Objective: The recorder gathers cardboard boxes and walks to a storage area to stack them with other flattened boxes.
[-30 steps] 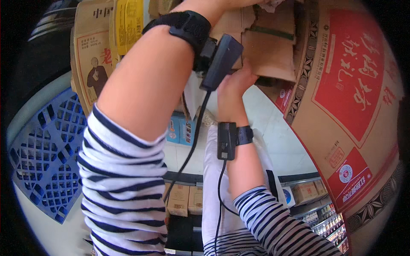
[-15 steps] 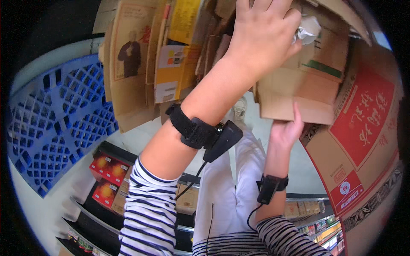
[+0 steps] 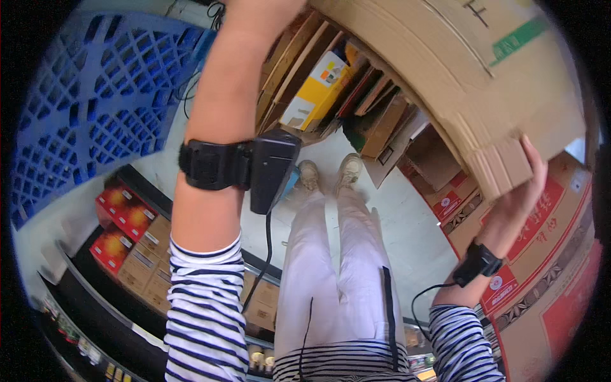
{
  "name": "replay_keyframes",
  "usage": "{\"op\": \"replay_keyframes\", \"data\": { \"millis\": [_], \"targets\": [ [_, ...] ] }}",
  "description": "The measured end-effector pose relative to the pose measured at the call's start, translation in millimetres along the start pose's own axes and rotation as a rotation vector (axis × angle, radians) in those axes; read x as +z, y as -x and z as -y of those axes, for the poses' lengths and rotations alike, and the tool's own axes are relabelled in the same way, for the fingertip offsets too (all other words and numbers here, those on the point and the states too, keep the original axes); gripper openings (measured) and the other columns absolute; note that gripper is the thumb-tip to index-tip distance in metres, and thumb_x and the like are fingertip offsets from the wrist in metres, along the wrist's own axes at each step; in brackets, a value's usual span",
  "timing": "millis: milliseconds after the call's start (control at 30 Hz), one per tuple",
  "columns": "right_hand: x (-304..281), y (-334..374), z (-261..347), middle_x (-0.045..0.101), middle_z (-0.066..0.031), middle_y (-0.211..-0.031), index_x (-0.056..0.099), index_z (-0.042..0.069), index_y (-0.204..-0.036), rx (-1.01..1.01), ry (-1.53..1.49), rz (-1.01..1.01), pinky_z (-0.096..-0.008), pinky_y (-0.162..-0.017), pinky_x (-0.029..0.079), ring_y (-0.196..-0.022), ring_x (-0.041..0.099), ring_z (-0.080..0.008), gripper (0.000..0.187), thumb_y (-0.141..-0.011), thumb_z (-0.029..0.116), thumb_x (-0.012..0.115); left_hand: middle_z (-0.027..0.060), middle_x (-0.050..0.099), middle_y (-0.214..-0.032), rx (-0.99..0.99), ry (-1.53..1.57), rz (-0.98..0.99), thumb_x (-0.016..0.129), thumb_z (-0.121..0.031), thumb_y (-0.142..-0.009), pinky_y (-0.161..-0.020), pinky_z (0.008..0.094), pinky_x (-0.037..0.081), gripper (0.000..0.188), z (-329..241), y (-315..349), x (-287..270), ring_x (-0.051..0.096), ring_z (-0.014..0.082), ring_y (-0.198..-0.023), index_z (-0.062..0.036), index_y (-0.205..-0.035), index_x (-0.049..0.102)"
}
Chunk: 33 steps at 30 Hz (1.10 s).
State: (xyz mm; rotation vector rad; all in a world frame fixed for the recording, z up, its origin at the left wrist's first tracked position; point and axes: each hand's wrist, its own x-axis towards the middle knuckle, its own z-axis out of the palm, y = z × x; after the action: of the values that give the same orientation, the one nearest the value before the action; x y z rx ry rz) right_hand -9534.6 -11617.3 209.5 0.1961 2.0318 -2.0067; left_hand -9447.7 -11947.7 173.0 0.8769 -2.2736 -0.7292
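A large flattened cardboard box, brown with a green strip, fills the upper right. My right hand is closed on its lower corner, with a finger laid over the front face and the rest behind the board. My left hand reaches the top edge of the view near the box's left end. Its fingers are cut off, so whether it touches the board is hidden. Behind and below the raised board, several folded cardboard pieces stand on edge, among them a yellow and white carton.
A blue plastic pallet stands upright at left. Red-printed cartons are stacked at right. Near my lower left, a black shelf bears red boxes and brown boxes. My shoes are on the pale floor.
The cardboard box has swung up and right and looms larger, with my right hand moving right along with it. My left hand has shifted left; the crumpled silvery-white thing beside it is out of sight.
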Motion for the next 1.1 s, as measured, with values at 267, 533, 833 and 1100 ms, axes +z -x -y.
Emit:
{"op": "replay_keyframes", "data": {
  "millis": [267,533,833,1100],
  "targets": [
    [-20,84,67,0.057,-0.0116,-0.102,0.048,0.004,-0.116,0.012,0.267,-0.235,-0.0393,-0.067,0.052,-0.087,0.060,-0.0257,0.047,-0.076,0.026,0.057,0.0154,0.037,-0.129,-0.160,0.285,0.227,0.056,-0.048,-0.069,-0.099,0.0612,0.013,0.053,40,76,40,0.025,0.0383,-0.121,-0.0084,-0.105,0.062],
    [-35,88,70,0.055,-0.0088,-0.090,0.049,0.003,-0.099,0.050,0.442,-0.124,-0.0332,-0.070,0.049,-0.081,0.058,-0.0195,0.029,-0.074,0.011,0.059,0.0155,0.024,-0.139,-0.305,0.370,0.515,0.052,-0.050,-0.077,-0.102,0.0512,0.014,0.055,47,151,86,0.023,0.0362,-0.126,-0.0071,-0.110,0.059],
    [-43,42,34,0.054,-0.0091,-0.097,0.048,0.001,-0.104,0.232,0.368,-0.056,-0.0345,-0.076,0.047,-0.090,0.055,-0.0209,0.032,-0.074,0.006,0.057,0.0091,0.043,-0.131,0.083,0.299,0.270,0.052,-0.034,-0.080,-0.100,0.0413,0.028,0.041,70,155,129,0.035,0.0255,-0.123,-0.0045,-0.109,0.057],
    [-23,39,69,0.056,-0.0093,-0.094,0.052,0.000,-0.100,0.156,0.542,-0.126,-0.0323,-0.081,0.044,-0.089,0.054,-0.0205,0.030,-0.070,0.004,0.057,0.0100,0.050,-0.124,-0.117,0.429,0.490,0.048,-0.031,-0.080,-0.094,0.0392,0.036,0.048,48,181,161,0.039,0.0282,-0.118,-0.0054,-0.121,0.049]
  ]
}}
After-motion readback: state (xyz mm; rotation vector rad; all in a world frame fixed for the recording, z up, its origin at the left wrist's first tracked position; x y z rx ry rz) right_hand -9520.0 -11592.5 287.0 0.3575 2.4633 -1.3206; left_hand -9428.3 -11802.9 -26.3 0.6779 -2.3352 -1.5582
